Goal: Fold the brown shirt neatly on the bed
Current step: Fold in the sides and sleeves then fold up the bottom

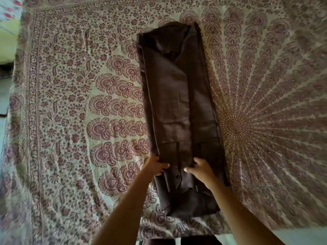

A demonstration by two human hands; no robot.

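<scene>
On bed (70,85), both hands grip narrow-folded brown shirt (177,103)

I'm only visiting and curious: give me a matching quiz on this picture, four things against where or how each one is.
Things:
1 brown shirt
2 left hand
3 right hand
4 bedspread

Places or states:
A grips the shirt's left edge
B lies flat underneath, reddish floral print
C folded into a long narrow strip
D holds the shirt's fabric right of its middle

Pairs: 1-C, 2-A, 3-D, 4-B
</scene>
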